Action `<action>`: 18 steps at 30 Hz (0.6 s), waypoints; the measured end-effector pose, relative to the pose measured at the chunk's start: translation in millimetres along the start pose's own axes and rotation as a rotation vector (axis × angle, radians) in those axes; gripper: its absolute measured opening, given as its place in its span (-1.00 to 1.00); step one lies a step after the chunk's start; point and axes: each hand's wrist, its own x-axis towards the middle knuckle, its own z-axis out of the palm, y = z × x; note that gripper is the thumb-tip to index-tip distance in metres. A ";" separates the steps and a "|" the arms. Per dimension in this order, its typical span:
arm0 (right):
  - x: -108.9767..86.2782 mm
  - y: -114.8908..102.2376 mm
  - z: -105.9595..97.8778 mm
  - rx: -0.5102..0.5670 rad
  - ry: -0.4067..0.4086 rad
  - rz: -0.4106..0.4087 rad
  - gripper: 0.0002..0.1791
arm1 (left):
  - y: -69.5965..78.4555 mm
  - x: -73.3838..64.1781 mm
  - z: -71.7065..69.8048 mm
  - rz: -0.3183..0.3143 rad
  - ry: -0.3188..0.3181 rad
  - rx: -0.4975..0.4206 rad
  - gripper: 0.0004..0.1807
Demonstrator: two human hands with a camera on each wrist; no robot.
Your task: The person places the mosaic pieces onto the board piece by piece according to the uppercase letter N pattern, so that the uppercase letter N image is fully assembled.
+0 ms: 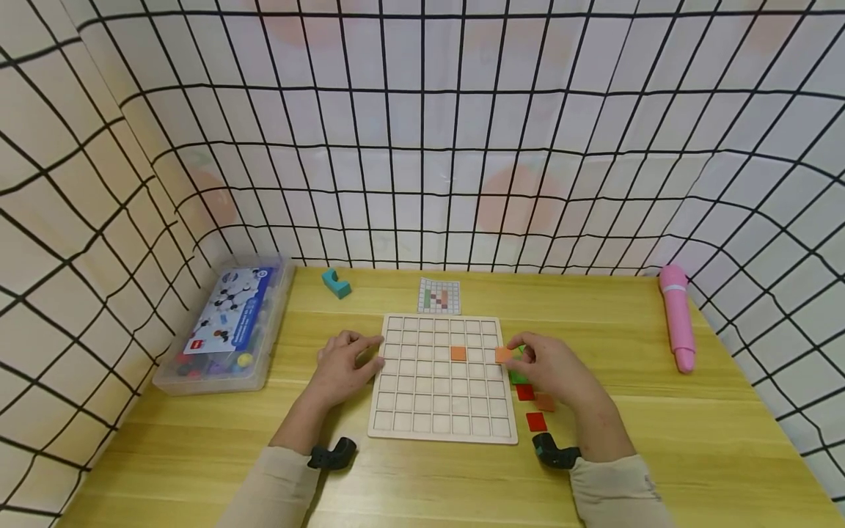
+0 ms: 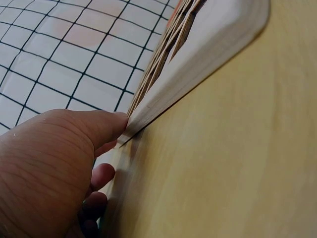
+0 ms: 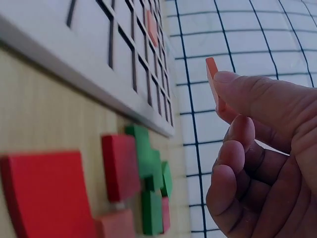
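Note:
A wooden grid board (image 1: 442,438) lies flat in front of me, with one orange square tile (image 1: 458,353) in a cell right of its middle. My right hand (image 1: 551,370) pinches another orange tile (image 3: 212,82) between thumb and forefinger, over the board's right edge in the head view. The other fingers curl beneath, holding nothing. My left hand (image 1: 339,370) rests at the board's left edge, thumb and forefinger spread apart and touching its side. Beside the board, partly under my right hand, lie green tiles (image 3: 143,153), red tiles (image 1: 536,422) and a dull orange tile (image 1: 544,402).
Behind the board lies a small printed pattern card (image 1: 439,296). A teal block (image 1: 337,284) sits left of that. At far left is a clear plastic case (image 1: 247,381) with colourful pieces inside; a pink pen-shaped object (image 1: 678,319) lies far right. Grid-patterned cloth surrounds the table.

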 end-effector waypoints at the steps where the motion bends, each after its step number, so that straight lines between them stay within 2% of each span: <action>1: 0.7 -1.7 1.8 -0.007 -0.005 -0.002 -0.72 | 0.3 -0.2 -0.3 0.000 0.001 -0.003 -0.51; 9: 1.8 -13.1 16.5 -0.008 -0.043 -0.018 -0.71 | 2.2 -1.0 -0.9 -0.006 0.003 -0.008 -0.51; 18: 6.4 -26.0 32.0 -0.058 -0.006 -0.049 -0.74 | 2.1 -0.8 -0.5 -0.002 0.008 -0.006 -0.51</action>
